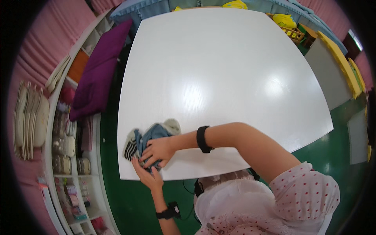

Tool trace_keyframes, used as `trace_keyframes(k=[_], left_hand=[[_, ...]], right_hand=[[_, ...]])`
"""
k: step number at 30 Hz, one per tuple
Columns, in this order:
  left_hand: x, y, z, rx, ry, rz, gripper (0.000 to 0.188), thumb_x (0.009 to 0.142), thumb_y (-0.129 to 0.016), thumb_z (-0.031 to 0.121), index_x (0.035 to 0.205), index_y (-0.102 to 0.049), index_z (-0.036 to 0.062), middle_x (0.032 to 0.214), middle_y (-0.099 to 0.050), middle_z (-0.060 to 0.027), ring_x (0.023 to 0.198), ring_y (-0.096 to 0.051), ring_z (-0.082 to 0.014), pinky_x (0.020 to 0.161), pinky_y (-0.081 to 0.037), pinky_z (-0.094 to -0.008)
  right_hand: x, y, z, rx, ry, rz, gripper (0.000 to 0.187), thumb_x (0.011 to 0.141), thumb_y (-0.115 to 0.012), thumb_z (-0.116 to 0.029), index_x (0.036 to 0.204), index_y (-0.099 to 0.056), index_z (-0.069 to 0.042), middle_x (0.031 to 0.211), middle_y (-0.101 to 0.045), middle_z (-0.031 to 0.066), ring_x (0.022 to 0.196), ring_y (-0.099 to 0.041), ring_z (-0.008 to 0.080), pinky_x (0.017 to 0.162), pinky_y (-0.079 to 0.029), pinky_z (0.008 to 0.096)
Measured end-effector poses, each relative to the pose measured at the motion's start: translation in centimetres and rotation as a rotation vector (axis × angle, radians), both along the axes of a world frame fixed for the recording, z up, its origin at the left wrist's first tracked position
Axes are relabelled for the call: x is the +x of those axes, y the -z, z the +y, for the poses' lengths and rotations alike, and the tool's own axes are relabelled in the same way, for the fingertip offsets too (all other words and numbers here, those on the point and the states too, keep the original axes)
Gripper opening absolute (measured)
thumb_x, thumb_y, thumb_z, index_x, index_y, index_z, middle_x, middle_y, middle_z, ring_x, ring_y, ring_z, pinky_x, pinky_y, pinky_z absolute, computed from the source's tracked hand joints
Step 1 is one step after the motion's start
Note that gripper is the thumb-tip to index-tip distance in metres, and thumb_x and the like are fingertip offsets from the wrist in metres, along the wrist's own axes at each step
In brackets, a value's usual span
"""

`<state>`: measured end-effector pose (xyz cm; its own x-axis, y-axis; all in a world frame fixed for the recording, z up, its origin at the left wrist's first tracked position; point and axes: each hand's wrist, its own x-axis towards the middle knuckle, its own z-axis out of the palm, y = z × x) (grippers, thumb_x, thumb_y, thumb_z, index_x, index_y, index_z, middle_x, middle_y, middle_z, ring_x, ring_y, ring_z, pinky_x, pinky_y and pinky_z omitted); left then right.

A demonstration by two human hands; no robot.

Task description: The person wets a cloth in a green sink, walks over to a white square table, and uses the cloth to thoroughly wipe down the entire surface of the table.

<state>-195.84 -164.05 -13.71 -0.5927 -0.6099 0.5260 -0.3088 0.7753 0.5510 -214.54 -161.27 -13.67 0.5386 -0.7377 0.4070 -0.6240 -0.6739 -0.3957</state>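
Observation:
A crumpled bundle of soft cloth (156, 131) lies at the near left corner of the white table (227, 55). It is blue in the middle, with cream rounded ends and dark stripes on its left side; folds hide its exact kind. On top of it presses my right hand (157, 151), fingers apart and pointing left and down. Close against the near side of the bundle is my left hand (150, 177), palm edge by the table's rim, its fingers stretched out. The left fingertips meet the right hand's fingers over the cloth. Each wrist wears a black band.
Left of the table, a purple padded mat (98, 70) leans by a curved white shelf (96, 184) stocked with jars and small goods. A grey panel with a yellow edge (338, 62) stands at the right. Blue-covered furniture (156, 8) lines the far side. The floor is green.

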Motion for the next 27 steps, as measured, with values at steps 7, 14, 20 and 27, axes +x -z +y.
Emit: trace_keyframes(k=[7, 14, 20, 27], left_hand=[[1.0, 0.5, 0.6, 0.11, -0.085, -0.215, 0.075, 0.068, -0.056, 0.021, 0.132, -0.027, -0.0065, 0.138, -0.027, -0.0253, 0.129, -0.026, -0.0399, 0.104, -0.024, -0.0435], [0.0, -0.8, 0.5, -0.154, 0.021, -0.371, 0.046, 0.082, -0.055, 0.019, 0.121, -0.047, -0.0045, 0.13, -0.038, -0.0266, 0.118, -0.039, -0.0417, 0.098, -0.034, -0.0469], [1.9, -1.0, -0.7, -0.105, -0.007, -0.344, 0.046, 0.084, -0.052, 0.02, 0.123, -0.047, -0.0032, 0.133, -0.036, -0.0264, 0.12, -0.037, -0.0417, 0.099, -0.032, -0.0467], [0.7, 0.2, 0.3, -0.106, 0.03, -0.284, 0.044, 0.088, -0.047, 0.025, 0.123, -0.049, -0.0015, 0.132, -0.038, -0.0259, 0.12, -0.037, -0.041, 0.098, -0.032, -0.0465]], right_hand=[[-7.3, -0.6, -6.9, 0.035, 0.685, -0.075, 0.045, 0.078, -0.05, -0.036, 0.123, -0.05, -0.03, 0.135, -0.039, 0.0116, 0.123, -0.037, 0.0267, 0.095, -0.024, 0.0511], [-29.6, -1.0, -1.1, 0.188, 1.254, 0.045, 0.035, 0.081, -0.046, -0.029, 0.115, -0.057, -0.028, 0.128, -0.047, 0.0015, 0.12, -0.04, 0.0214, 0.092, -0.028, 0.0565], [-43.2, -0.9, 22.1, 0.305, 2.036, 0.035, 0.047, 0.084, -0.042, -0.032, 0.127, -0.046, -0.016, 0.132, -0.045, 0.0092, 0.125, -0.037, 0.0271, 0.1, -0.03, 0.0461], [-33.1, 0.5, 59.9, 0.302, 2.621, -0.203, 0.05, 0.087, -0.04, -0.035, 0.134, -0.037, -0.021, 0.137, -0.039, 0.0044, 0.127, -0.034, 0.0212, 0.1, -0.027, 0.0465]])
